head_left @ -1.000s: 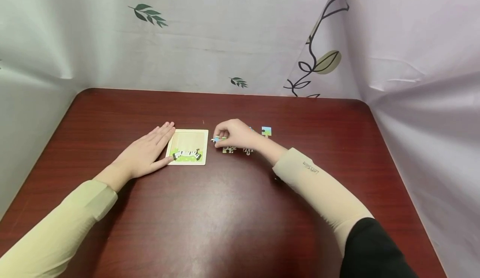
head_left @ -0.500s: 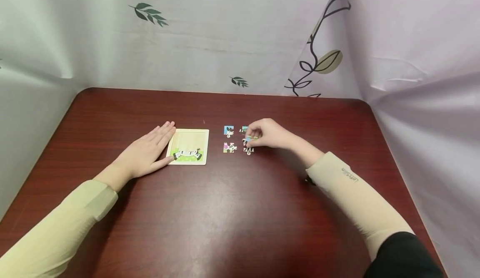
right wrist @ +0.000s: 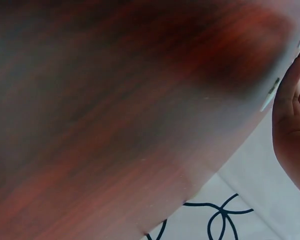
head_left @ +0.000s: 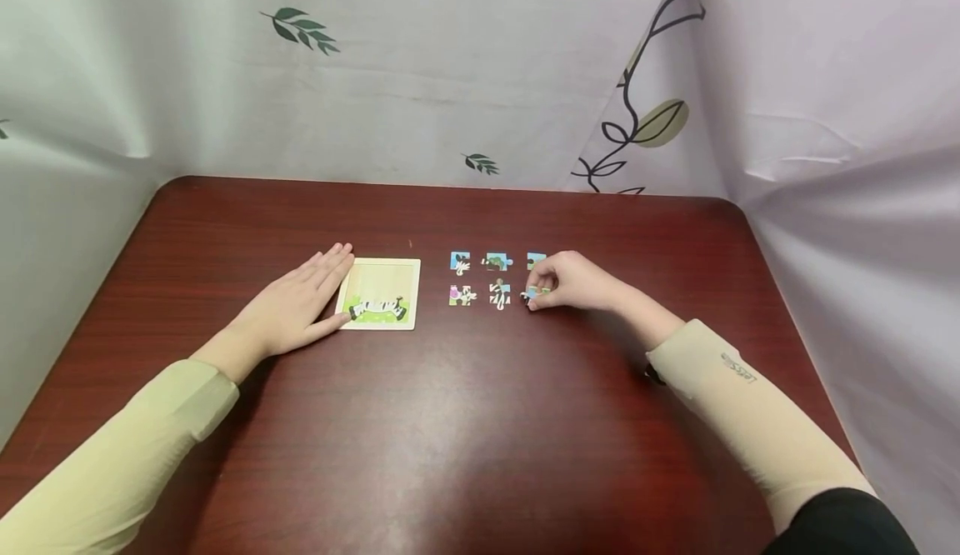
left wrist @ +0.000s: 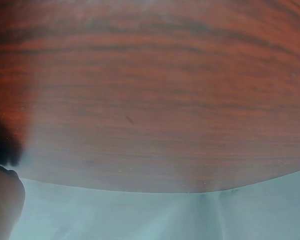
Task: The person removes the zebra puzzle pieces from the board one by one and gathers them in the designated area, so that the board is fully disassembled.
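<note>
My left hand lies flat with straight fingers along the left edge of a square puzzle board, thumb on its lower left corner. A strip of zebra picture fills the board's lower part; above it the wood is bare. Between thumb and fingers my right hand pinches a blue and green puzzle piece at or just above the table; contact cannot be told. Left of it lie a zebra-striped piece and a piece with pink. Behind them are a zebra-head piece, a blue-green piece and a partly hidden piece.
The dark red-brown table has rounded far corners. A pale curtain with leaf prints hangs behind it and at both sides. In the right wrist view, a puzzle piece lies beside the right hand.
My right hand has moved right with the pinched piece, from beside the board past the loose pieces to the right end of the near row. My left hand has stayed on the board.
</note>
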A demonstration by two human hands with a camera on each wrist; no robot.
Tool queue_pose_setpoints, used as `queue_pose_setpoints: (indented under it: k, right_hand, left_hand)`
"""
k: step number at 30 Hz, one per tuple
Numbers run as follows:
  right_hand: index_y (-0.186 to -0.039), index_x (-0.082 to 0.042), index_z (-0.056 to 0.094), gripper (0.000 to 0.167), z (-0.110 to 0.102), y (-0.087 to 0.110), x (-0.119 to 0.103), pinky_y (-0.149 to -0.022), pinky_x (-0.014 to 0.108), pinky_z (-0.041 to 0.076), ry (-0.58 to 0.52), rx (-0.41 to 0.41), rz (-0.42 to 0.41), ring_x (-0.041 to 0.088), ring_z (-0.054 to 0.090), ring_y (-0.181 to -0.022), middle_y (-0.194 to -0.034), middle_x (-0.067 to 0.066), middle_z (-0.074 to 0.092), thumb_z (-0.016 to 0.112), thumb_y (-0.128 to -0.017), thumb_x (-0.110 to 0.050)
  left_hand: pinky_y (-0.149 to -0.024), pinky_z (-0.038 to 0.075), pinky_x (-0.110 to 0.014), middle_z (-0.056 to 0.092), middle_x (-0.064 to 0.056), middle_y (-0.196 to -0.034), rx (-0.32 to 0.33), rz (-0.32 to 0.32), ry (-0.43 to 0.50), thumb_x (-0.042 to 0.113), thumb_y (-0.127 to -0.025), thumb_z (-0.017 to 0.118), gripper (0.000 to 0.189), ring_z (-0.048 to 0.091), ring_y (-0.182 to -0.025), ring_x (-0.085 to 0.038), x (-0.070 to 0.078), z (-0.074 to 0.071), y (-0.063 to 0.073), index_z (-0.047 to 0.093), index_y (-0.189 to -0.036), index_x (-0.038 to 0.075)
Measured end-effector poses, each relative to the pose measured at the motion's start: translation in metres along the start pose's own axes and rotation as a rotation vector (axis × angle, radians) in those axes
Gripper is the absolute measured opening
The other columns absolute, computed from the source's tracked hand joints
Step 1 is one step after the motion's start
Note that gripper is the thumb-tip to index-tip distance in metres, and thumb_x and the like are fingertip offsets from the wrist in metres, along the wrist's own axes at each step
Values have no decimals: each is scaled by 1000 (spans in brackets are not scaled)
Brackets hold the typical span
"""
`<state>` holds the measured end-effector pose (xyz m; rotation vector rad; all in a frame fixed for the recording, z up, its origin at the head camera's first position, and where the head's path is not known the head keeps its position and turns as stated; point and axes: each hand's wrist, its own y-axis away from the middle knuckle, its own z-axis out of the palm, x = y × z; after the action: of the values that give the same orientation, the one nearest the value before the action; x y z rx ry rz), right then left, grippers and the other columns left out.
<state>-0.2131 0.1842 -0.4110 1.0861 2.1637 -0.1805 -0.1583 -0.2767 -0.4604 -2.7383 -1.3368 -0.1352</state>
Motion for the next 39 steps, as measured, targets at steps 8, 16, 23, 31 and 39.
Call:
queue_pose_setpoints:
  k: [8, 16, 23, 31, 39]
  right_hand:
    - [-86, -14, 78, 11, 5, 5, 7, -69, 24, 53, 48, 5, -10, 10, 61, -73, -76, -5, 70, 88, -85, -12]
    - [-92, -14, 78, 13, 6, 7, 8, -71, 27, 52, 138, 67, -60, 11, 61, -76, -87, -1, 70, 89, -84, -13]
    - [-103, -12, 79, 21, 7, 9, 9, -78, 31, 55, 183, 99, -64, 15, 63, -84, -97, 2, 69, 89, -85, -16]
    - [-113, -9, 80, 32, 6, 10, 13, -84, 36, 60, 184, 157, -105, 18, 67, -92, -104, 4, 71, 92, -83, -15]
    - [-107, -11, 80, 25, 5, 13, 15, -82, 34, 60, 188, 125, -90, 16, 66, -90, -99, 1, 69, 90, -84, -13]
  left_hand:
    - [-136, -4, -25, 23, -24, -175, 14, 13, -4, 44, -103, 62, 89, 23, -164, -39, -1, 1, 1, 23, -166, -5]
    - [-135, -6, -23, 22, -24, -175, 14, 14, -4, 44, -104, 61, 89, 22, -164, -38, -1, 1, 1, 22, -166, -5]
    - [-136, -6, -24, 20, -23, -176, -7, -6, -2, 44, -103, 62, 90, 22, -165, -38, -1, 2, 0, 21, -167, -5]
    - [-138, -1, -28, 20, -23, -176, -13, -6, -15, 43, -103, 61, 90, 21, -165, -38, -2, 1, -1, 20, -167, -4]
    - [-139, 6, -34, 22, -25, -175, 14, 26, -8, 42, -103, 62, 88, 24, -164, -40, -1, 0, 0, 21, -166, -5]
